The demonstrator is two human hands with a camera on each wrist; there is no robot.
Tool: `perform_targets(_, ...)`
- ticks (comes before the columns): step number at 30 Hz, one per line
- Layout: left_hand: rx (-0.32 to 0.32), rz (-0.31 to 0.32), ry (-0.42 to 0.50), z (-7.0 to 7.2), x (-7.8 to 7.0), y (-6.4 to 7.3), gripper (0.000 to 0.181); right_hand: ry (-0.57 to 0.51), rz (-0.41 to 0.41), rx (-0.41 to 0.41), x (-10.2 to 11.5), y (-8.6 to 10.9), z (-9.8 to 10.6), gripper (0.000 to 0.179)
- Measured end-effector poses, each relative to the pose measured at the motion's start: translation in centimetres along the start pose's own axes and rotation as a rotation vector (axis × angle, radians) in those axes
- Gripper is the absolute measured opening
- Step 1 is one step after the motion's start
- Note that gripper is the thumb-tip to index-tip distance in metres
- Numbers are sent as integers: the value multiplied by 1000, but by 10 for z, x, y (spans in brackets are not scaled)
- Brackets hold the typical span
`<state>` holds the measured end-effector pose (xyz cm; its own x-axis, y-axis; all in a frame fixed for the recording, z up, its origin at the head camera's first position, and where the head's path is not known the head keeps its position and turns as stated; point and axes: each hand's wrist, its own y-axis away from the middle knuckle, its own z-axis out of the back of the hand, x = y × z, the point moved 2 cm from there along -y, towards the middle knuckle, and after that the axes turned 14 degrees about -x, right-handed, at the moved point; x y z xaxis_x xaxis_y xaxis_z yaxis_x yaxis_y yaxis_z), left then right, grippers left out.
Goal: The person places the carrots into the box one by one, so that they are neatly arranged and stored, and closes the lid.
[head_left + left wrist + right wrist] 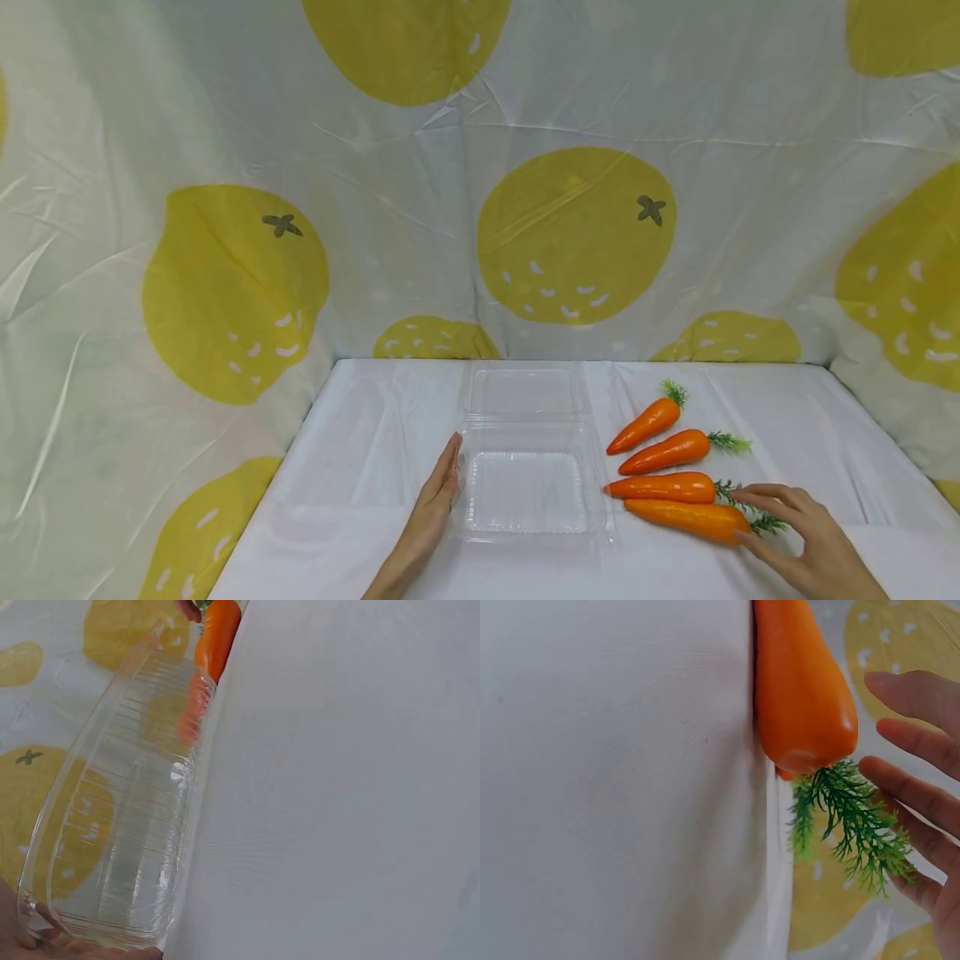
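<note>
A clear plastic clamshell box lies on the table with its lid laid back behind it. My left hand rests along the box's left side, its fingers fairly straight against the outer wall; in the left wrist view this hand touches the box's near end. Several orange toy carrots lie to the right, tips toward the box. Over the green tops of the two nearest, the front carrot and the carrot behind it, my right hand hovers with spread fingers. The right wrist view shows the front carrot's greens beside those fingers.
Two more carrots, a middle one and a far one, fan out behind the near pair. A white cloth covers the table. Lemon-patterned fabric hangs behind and at both sides.
</note>
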<state>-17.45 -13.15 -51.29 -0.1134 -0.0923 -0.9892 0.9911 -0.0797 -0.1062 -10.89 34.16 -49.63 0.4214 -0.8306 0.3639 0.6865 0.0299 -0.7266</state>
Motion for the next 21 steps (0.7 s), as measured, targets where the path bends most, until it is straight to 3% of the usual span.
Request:
perform_targets(7,-9,-8,-6,0,2,0,56,-9,73,-35,4,-4,-4,61)
perform_targets(21,-38,-31,-18,-1,2,1,56,29,-59,96,6,5,-15,50)
